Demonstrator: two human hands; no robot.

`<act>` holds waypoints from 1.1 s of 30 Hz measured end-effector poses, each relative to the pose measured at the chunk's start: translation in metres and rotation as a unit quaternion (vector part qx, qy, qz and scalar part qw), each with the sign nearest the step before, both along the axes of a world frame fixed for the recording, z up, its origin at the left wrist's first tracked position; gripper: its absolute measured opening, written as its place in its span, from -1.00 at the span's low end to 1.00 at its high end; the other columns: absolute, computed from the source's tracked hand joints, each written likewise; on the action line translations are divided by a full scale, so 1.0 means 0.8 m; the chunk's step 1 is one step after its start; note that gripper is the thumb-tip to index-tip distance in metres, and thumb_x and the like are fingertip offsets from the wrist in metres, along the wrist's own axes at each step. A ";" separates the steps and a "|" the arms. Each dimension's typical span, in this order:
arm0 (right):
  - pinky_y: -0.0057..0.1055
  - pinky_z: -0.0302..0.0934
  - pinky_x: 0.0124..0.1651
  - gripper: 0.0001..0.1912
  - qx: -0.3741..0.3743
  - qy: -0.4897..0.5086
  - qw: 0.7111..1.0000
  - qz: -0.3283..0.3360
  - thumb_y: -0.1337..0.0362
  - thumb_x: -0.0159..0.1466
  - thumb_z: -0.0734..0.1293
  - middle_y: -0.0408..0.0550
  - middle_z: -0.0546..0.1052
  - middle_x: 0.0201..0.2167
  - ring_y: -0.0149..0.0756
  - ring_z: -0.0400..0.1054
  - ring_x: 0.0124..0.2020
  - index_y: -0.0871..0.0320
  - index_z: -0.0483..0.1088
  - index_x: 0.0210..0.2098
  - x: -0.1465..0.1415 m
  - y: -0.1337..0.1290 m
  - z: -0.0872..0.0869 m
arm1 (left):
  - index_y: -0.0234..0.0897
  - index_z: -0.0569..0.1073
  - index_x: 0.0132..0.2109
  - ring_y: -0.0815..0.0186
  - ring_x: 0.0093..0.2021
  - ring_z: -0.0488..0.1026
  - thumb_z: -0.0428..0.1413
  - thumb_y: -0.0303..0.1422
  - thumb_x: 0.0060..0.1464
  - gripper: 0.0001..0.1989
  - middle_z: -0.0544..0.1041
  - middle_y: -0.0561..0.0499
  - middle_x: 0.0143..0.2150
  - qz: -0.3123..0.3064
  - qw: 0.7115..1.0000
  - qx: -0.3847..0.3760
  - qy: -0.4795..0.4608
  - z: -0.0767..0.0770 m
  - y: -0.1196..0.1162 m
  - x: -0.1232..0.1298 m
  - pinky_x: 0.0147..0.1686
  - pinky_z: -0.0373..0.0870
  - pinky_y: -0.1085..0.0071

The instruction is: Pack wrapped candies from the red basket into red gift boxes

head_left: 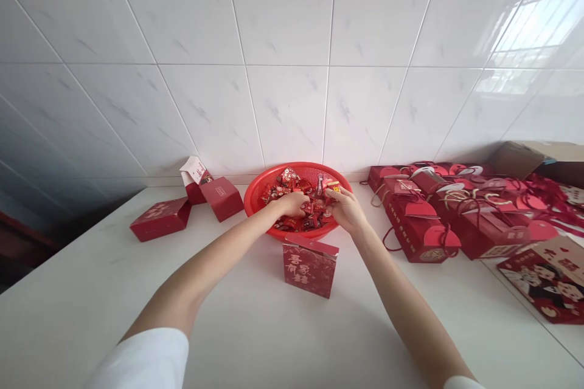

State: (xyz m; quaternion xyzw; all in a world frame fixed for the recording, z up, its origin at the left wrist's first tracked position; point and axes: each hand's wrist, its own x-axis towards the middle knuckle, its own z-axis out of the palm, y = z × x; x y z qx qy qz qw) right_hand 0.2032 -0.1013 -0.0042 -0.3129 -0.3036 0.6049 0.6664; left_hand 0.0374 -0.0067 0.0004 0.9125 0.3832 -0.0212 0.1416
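Observation:
A red plastic basket [255, 185] with perforated sides holds many red-wrapped candies [312, 219]. Inside it, my left hand [294, 203] has its fingers curled down among the wrappers; what they grip is hidden. At the basket's right side my right hand [345, 208] pinches a few wrapped candies [332, 185], one with a yellow patch. Just in front of the basket stands a dark red gift box [310, 267] with pale lettering, its top edge facing me.
Several red boxes [222, 197] sit left of the basket. On the right are rows of red boxes with cord handles [413, 228], a box with cartoon figures [547, 282] and a brown carton [524, 161]. A tiled wall [287, 115] backs the white table [219, 322].

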 end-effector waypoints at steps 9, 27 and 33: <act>-0.35 0.39 -0.26 -0.71 -0.015 0.022 1.000 -0.017 0.31 -0.12 0.60 -0.17 0.50 -0.44 -0.32 0.39 -0.33 0.14 0.43 -0.51 0.002 0.000 0.004 | -0.29 0.60 -0.33 0.19 -0.23 0.50 0.28 -0.18 -0.02 -0.76 0.62 -0.02 -0.33 0.119 0.896 -0.201 -0.378 0.016 -0.001 -0.015 -0.10 0.38 0.29; -0.44 0.18 -0.45 -0.66 0.043 -0.090 0.995 0.013 0.17 -0.12 0.61 -0.18 0.49 -0.45 -0.41 0.28 -0.46 0.13 0.50 -0.41 -0.005 -0.045 0.051 | -0.25 0.47 0.07 0.15 -0.09 0.59 0.28 -0.11 0.06 -0.51 0.62 -0.09 -0.12 0.084 0.822 -0.089 -0.555 0.050 -0.109 -0.025 -0.01 0.53 0.21; -0.44 0.25 -0.37 -0.71 0.098 -0.134 0.986 -0.033 0.17 -0.04 0.58 -0.16 0.49 -0.41 -0.36 0.32 -0.40 0.11 0.50 -0.39 0.014 -0.073 0.085 | -0.20 0.65 -0.23 0.08 0.14 0.49 0.18 -0.10 0.21 -0.72 0.56 -0.12 0.11 -0.016 0.903 -0.119 -0.412 0.076 -0.171 -0.081 0.15 0.42 0.21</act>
